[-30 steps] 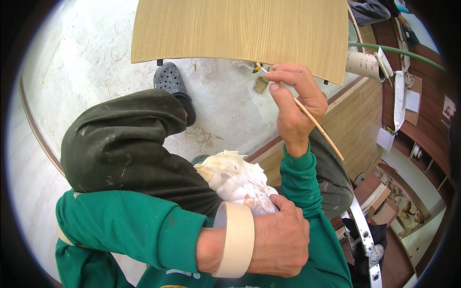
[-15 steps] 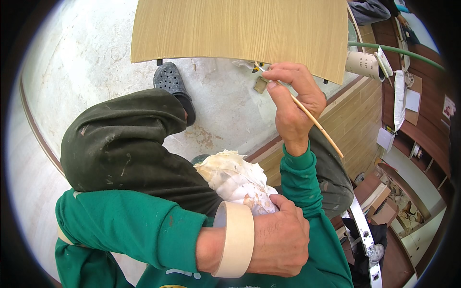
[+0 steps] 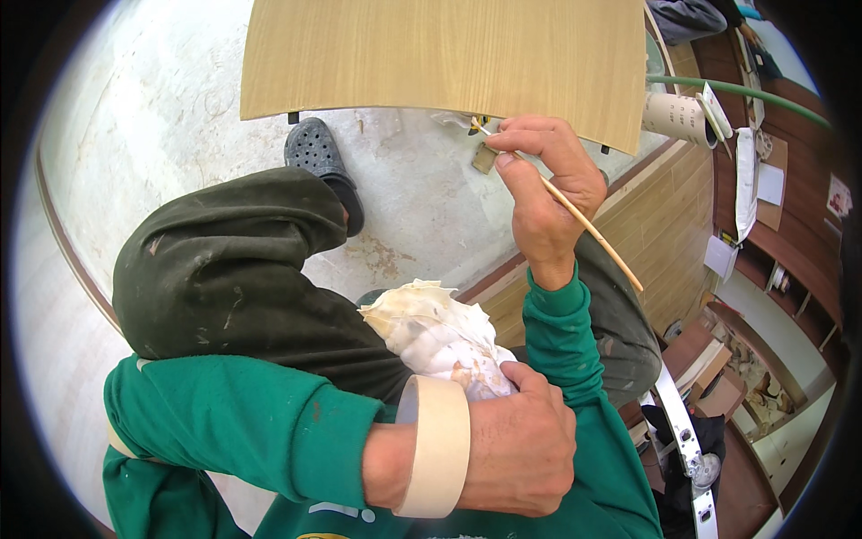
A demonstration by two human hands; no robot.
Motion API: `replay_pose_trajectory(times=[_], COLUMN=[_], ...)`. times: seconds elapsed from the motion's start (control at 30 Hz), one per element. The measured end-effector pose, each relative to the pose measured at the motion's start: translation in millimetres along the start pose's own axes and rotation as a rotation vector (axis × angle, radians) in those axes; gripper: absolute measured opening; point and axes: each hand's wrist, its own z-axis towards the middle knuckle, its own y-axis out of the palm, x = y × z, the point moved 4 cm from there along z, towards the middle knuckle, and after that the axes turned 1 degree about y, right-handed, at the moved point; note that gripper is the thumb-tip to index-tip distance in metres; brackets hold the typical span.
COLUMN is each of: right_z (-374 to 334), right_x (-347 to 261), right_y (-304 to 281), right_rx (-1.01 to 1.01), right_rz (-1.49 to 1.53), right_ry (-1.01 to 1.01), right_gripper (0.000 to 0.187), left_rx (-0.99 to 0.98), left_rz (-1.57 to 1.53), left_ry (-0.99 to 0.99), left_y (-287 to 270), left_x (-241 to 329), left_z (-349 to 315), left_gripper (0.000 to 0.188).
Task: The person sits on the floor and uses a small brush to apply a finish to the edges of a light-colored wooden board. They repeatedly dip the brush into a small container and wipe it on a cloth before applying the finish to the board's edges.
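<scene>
My right hand [image 3: 552, 184] pinches a slim wooden-handled paintbrush [image 3: 593, 229] between thumb and fingers. The brush's tip is at the near edge of a light wood-grain panel [image 3: 440, 54]; whether it touches cannot be told. Low in front of my body, my left hand [image 3: 521, 454] is closed on a crumpled white bundle [image 3: 444, 337], stained brown and yellowish at its top, perhaps a plastic bag or cloth. Around my left wrist hangs a roll of beige masking tape [image 3: 440, 449].
My grey clog [image 3: 314, 148] rests on the stained pale floor [image 3: 206, 117] beside the panel. A small tan block [image 3: 485, 159] lies below its edge. A cardboard tube [image 3: 675, 119], a green hose [image 3: 745, 92] and dark red-brown shelving [image 3: 799, 260] stand at the right.
Almost nothing differs. The panel and the brush tip appear very slightly further left in the picture; both hands keep their grips.
</scene>
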Motion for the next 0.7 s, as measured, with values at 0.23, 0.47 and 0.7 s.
replay_pose_trajectory(times=[0.23, 0.47, 0.7], right_z=[0.4, 2.1, 1.8], right_x=[-0.1, -2.1, -1.8], right_y=[-1.8, -1.0, -0.5], right_rx=[0.026, 0.021, 0.012], right_rz=[0.011, -0.022, -0.03], right_ry=[0.023, 0.01, 0.013], right_gripper=[0.017, 0.017, 0.017], left_rx=[0.007, 0.021, 0.009], left_rz=[-0.004, -0.011, 0.014], left_ry=[-0.007, -0.005, -0.008], left_y=[0.8, 3.3, 1.6], left_x=[-1.2, -1.6, -2.3], left_z=[0.7, 0.7, 0.7], left_gripper=[0.03, 0.031, 0.03])
